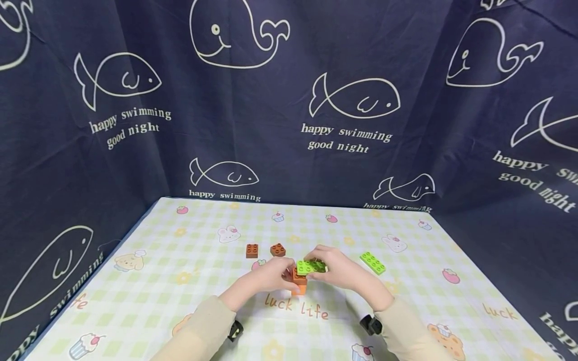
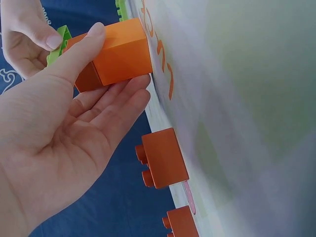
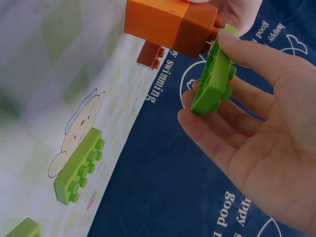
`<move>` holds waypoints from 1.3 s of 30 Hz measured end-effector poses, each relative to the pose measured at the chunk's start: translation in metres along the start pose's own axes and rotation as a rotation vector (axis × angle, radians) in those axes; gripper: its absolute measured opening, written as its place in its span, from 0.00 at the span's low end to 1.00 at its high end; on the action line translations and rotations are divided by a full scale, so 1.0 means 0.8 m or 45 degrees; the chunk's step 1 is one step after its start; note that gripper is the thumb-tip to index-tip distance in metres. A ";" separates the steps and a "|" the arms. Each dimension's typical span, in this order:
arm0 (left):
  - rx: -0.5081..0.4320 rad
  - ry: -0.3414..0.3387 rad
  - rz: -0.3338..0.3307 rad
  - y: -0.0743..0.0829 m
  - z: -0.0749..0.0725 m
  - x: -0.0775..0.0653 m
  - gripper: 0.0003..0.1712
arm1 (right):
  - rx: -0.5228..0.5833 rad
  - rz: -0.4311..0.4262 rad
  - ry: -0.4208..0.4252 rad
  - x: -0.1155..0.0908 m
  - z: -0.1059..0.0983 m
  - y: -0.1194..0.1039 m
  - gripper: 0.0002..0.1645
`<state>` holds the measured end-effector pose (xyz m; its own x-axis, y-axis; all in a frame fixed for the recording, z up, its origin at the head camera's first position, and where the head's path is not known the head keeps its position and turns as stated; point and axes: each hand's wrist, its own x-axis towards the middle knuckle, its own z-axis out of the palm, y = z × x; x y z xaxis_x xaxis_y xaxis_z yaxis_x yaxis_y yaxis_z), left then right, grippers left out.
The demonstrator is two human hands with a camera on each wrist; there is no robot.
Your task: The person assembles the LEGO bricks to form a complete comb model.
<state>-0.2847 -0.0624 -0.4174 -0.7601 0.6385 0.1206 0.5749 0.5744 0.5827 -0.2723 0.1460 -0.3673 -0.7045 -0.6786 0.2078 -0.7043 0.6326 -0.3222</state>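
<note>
My left hand (image 1: pixel 272 275) grips a small upright stack on the tablecloth, an orange block (image 2: pixel 123 54) below and a brown block (image 3: pixel 197 29) above it, studs up. Thumb and fingers lie on opposite sides of the stack. In my right hand (image 1: pixel 336 268), a long bright green building block (image 1: pixel 309 266) is pinched between thumb and fingers. This green block is tilted, and one end of it meets the brown block's studs in the right wrist view. Its far end is partly covered by the right fingers in the head view.
Two loose brown blocks, one squarish (image 1: pixel 252 250) and one turned at an angle (image 1: pixel 278 249), lie beyond the left hand. To the right of the right hand lies another long green block (image 1: pixel 372 262). A dark blue curtain (image 1: pixel 280 125) hangs behind the checked tablecloth (image 1: pixel 149 301).
</note>
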 end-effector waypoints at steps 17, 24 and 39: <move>-0.038 -0.018 -0.018 0.002 -0.003 0.000 0.17 | 0.003 -0.034 -0.003 0.001 0.004 -0.004 0.16; -0.028 -0.019 -0.030 0.002 -0.003 0.001 0.18 | 0.014 -0.036 -0.007 0.001 0.003 -0.005 0.17; -0.031 -0.004 0.004 -0.002 0.001 0.000 0.17 | 0.023 -0.055 -0.016 0.001 0.005 -0.006 0.17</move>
<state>-0.2856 -0.0629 -0.4186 -0.7573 0.6419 0.1202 0.5699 0.5597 0.6016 -0.2694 0.1407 -0.3693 -0.6724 -0.7098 0.2100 -0.7321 0.5958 -0.3302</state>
